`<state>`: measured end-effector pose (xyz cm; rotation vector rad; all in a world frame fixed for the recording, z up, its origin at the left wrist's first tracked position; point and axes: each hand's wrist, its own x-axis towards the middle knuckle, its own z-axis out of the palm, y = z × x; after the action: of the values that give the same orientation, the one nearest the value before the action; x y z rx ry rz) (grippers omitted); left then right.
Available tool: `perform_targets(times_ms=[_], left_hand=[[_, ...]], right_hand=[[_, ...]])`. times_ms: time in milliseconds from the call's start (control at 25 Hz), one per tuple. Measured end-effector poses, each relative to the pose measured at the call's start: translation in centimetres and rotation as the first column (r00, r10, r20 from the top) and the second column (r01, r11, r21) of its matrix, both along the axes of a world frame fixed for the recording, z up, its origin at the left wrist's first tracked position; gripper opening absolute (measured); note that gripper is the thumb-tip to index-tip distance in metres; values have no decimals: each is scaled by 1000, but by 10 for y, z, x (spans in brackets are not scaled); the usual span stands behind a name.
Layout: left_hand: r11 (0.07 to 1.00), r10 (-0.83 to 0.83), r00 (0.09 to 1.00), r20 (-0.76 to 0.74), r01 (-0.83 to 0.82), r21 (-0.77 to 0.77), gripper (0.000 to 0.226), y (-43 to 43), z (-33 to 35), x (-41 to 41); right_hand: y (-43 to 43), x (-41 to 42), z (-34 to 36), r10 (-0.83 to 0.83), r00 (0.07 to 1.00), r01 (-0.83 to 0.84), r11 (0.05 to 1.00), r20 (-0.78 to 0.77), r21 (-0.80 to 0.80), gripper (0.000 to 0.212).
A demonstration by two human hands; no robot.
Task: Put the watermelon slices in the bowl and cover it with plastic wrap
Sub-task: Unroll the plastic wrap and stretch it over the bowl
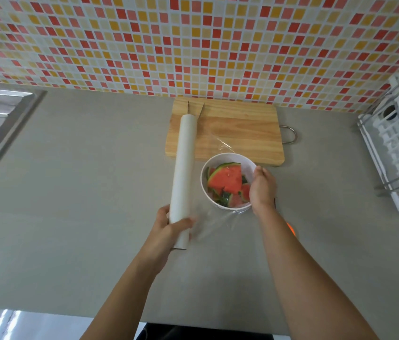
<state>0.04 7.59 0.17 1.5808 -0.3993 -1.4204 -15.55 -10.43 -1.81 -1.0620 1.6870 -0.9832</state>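
Head view: the watermelon slices (pixel 228 179) are sitting inside the white bowl (pixel 228 157), which is standing on the grey table (pixel 83 180) just in front of the wooden cutting board (pixel 237 128). A clear sheet of plastic film (pixel 218 219) is lying across the bowl and running off to the roll of plastic wrap (pixel 185 163), which is lying just beside the bowl on its left. The left hand (pixel 169 227) is gripping the near end of that roll, with its fingers (pixel 183 223) curled round the tube. The right hand (pixel 262 187) is resting against the bowl's right side, its fingers (pixel 258 169) lying nearly straight along the rim and seemingly pressing the film down there. Whether they are also pinching the film is not clear.

Covering looks partly done, with the sheet not yet separated from the roll. Tearing is the risky part: if the left hand is pulling hard while the right is pressing only lightly, the film could be slipping off the rim or dragging the light bowl sideways. Loose film near the roll is also likely to be clinging to itself and bunching.

Two serrated metal tips (pixel 202 110) are showing on the board behind the roll, and a white dish rack (pixel 394 153) is standing at far right.
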Motion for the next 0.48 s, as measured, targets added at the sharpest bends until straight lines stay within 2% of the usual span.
perform_targets(times_ms=[160,240,360,480], left_hand=[[996,85,995,43,-84,-22,44,12,-7,1],[997,67,992,103,-65,-28,40,18,-10,2],[999,-39,952,304,36,14,42,21,-10,1],[996,-85,852,517,65,56,47,20,-9,2]], right_hand=[[0,0,0,12,1000,-12,1000,-10,-8,27],[0,0,-1,18,1000,-18,1000,-18,-14,25],[-1,1,-2,14,999,-14,1000,-31,-16,25],[-2,0,-2,4,1000,-4,1000,-27,-5,24]])
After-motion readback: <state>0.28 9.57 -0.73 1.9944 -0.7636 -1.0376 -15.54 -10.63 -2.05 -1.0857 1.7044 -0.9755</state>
